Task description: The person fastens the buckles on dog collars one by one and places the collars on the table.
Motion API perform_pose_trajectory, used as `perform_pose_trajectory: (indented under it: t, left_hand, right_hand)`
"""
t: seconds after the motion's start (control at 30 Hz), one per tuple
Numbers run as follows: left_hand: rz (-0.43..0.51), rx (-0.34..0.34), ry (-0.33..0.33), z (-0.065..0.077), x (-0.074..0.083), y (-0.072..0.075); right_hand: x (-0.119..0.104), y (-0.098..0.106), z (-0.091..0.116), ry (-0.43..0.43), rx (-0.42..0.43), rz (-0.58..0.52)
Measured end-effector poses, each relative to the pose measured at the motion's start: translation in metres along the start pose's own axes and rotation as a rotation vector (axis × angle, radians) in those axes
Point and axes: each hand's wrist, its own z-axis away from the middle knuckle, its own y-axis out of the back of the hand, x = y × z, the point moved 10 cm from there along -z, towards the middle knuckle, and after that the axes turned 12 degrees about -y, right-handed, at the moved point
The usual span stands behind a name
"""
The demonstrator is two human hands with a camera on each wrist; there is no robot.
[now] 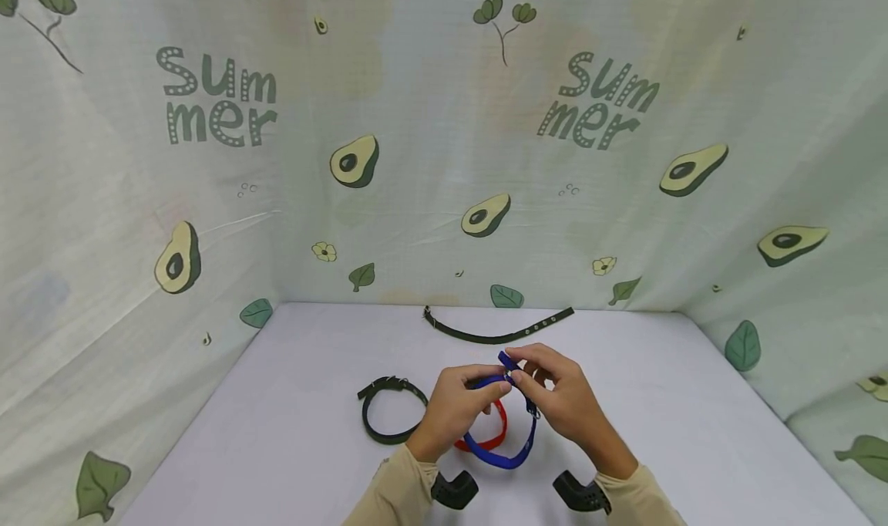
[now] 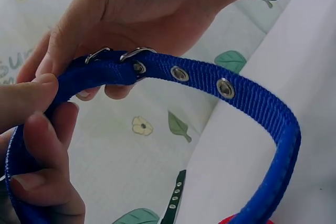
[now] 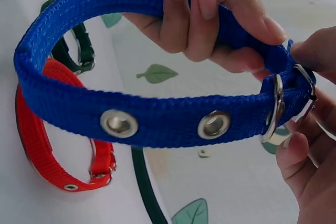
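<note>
A blue webbing collar [image 1: 501,461] with metal eyelets is bent into a loop and held up over the table by both hands. My left hand [image 1: 458,402] grips the band on the left, its fingers [image 2: 47,187] wrapped round the strap. With thumb and fingertips, my right hand [image 1: 563,393] pinches the strap by the metal buckle [image 3: 277,107]. In the right wrist view, the strap passes through the buckle, and two eyelets show on the band. Behind the blue loop, a red collar [image 1: 501,426], fastened in a ring, lies on the table, partly covered from the head view.
A dark green collar [image 1: 388,438], closed into a ring, lies left of my left hand. Another dark collar [image 1: 486,339] stretches out at the back of the white table [image 1: 291,433]. Printed cloth [image 1: 416,125] hangs behind and at both sides.
</note>
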Motion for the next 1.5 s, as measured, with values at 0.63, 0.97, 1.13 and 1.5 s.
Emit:
perform_pose_trajectory:
  t: [0.63,0.97,1.13,1.5]
  left_hand:
    - [-0.09,0.052,-0.043,0.001,0.003,0.003]
    - [-0.104,0.06,-0.069,0.001,0.006,0.004]
    - [-0.104,0.062,-0.067,0.001,0.005,0.004]
    - [-0.105,0.052,-0.086,0.001,0.008,0.002]
  right_hand:
    - [0.007,0.014,0.0,-0.043,0.015,-0.045]
    - [0.009,0.013,0.001,-0.073,0.015,-0.075]
    - [0.01,0.009,0.001,-0.059,-0.014,-0.057]
    - [0.008,0.009,0.001,-0.047,-0.015,-0.011]
